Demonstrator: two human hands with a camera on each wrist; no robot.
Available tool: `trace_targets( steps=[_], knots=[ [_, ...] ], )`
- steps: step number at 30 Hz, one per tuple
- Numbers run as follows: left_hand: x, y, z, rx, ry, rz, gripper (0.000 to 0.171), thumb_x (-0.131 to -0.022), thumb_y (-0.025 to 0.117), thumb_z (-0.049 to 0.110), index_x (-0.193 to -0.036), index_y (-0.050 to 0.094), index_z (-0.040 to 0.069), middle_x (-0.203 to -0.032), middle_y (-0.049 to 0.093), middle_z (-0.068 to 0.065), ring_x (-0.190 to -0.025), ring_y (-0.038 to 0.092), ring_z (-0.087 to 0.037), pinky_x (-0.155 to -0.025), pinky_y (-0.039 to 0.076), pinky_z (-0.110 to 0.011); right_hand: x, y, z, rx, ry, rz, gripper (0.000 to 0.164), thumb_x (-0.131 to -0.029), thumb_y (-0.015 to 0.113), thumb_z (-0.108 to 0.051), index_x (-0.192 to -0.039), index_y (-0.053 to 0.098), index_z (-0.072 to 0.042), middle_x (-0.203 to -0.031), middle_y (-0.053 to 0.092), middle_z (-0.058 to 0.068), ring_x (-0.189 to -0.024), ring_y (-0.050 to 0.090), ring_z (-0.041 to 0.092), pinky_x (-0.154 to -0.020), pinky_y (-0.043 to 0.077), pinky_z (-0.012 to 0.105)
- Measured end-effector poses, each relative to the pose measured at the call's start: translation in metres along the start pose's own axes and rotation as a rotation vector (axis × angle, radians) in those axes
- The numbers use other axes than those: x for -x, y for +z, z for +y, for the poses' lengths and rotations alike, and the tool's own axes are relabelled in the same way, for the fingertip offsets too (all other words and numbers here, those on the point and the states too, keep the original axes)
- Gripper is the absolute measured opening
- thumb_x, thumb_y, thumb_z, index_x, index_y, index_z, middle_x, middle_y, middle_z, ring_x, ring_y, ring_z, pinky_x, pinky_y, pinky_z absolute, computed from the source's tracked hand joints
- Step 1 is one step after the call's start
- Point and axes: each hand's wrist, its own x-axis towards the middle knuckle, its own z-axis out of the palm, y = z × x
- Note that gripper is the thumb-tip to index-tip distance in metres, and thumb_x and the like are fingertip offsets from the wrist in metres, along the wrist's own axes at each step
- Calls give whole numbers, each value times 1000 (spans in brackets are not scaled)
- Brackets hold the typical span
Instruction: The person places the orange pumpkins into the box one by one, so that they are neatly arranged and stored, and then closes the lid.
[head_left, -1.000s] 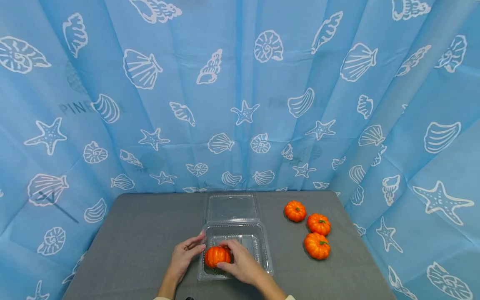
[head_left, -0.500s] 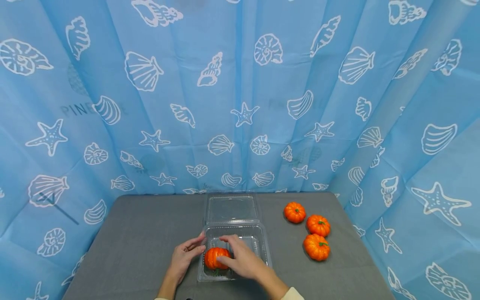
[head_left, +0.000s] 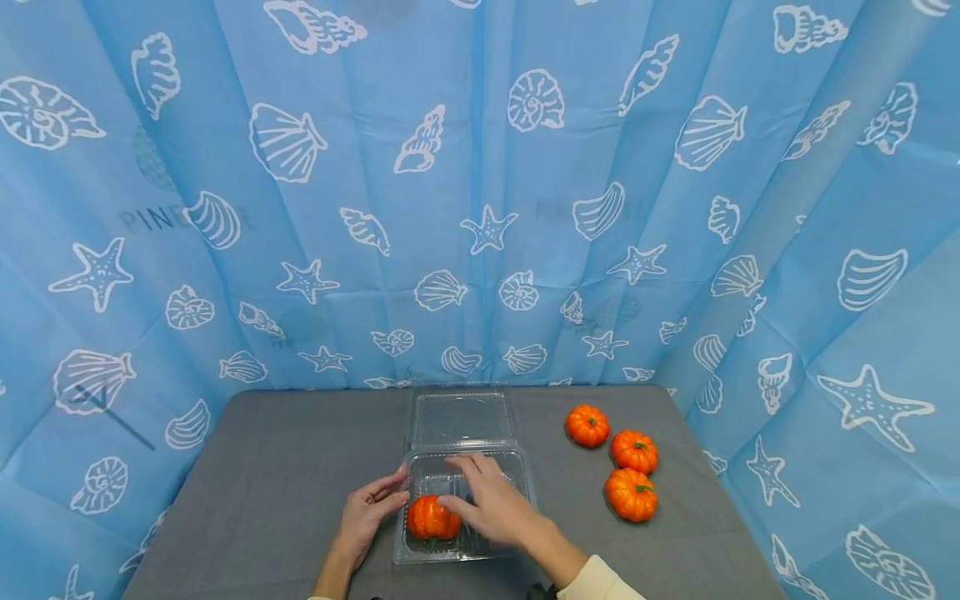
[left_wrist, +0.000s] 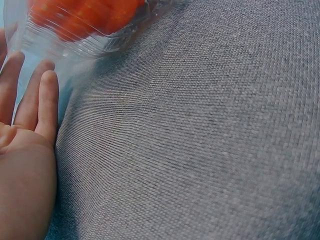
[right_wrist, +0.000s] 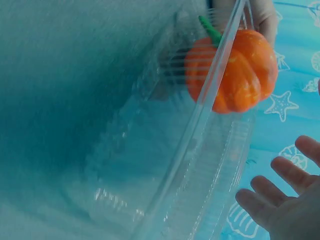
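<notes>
A small orange pumpkin lies on its side in the near left corner of a clear plastic clamshell box, its green stem toward the near side. At the box's left rim, my left hand has its fingertips against the plastic. In the left wrist view that hand's fingers reach straight toward the box wall. My right hand hovers over the box with its fingers spread, its thumb tip close to the pumpkin. In the right wrist view the right hand's fingers are extended, holding nothing, apart from the pumpkin.
Three more orange pumpkins stand right of the box: one at the back, one in the middle and one in front. The clear lid lies folded back. A grey cloth covers the table; a blue shell-print curtain hangs behind.
My right hand has let go of the pumpkin, spread its fingers and moved to the right and up. The pumpkin has tipped onto its side in the box. The left hand has kept its place.
</notes>
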Motion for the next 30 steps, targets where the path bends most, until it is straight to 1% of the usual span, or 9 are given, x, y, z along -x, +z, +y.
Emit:
trace_targets(
  steps=[6,9,12,16,21,26,30],
  knots=[
    [0,-1,1,9,16,-3,44,-86,80,7,-128,69,-1,-138,65,-14,-109,70,-1,-88,56,-16,-2,-3,5,133,-22,71,69,-98,54,-62,-151,46,-19,-155,45,11,-137,47,33,-107,48,58],
    [-1,-1,1,-2,18,2,45,-85,81,8,-128,69,-1,-138,65,-14,-110,70,-2,-88,56,-15,-3,-5,8,196,-1,85,71,-97,50,-68,-153,44,-23,-158,42,11,-140,44,37,-109,45,61],
    [-1,-1,1,-8,16,-2,45,-86,81,8,-128,69,-1,-138,66,-14,-110,70,-2,-88,55,-15,-3,-6,12,251,23,89,73,-97,46,-71,-154,41,-26,-162,38,11,-144,40,41,-114,40,63],
    [-1,-1,-1,-5,24,-10,45,-86,80,8,-128,69,-2,-138,65,-14,-110,71,-3,-89,56,-16,-4,-8,19,311,38,98,73,-98,46,-70,-156,40,-26,-164,35,12,-147,37,45,-118,33,67],
    [-2,-1,-2,-9,28,-15,46,-86,80,8,-129,68,-2,-138,65,-13,-109,71,-1,-89,56,-16,-6,-12,29,340,44,95,79,-97,45,-72,-159,36,-25,-167,29,14,-151,29,48,-118,26,72],
    [-3,-2,-3,-9,16,-22,47,-86,80,9,-130,68,-2,-139,65,-11,-109,70,1,-90,56,-16,-7,-14,40,375,69,101,81,-96,44,-74,-160,33,-26,-170,24,14,-153,24,49,-120,22,73],
    [-4,-2,-4,14,-5,-22,45,-86,80,8,-129,69,0,-139,65,-10,-110,70,0,-90,56,-17,-7,-16,47,393,102,97,81,-96,42,-75,-161,31,-28,-171,20,13,-155,19,48,-121,19,72]
  ],
)
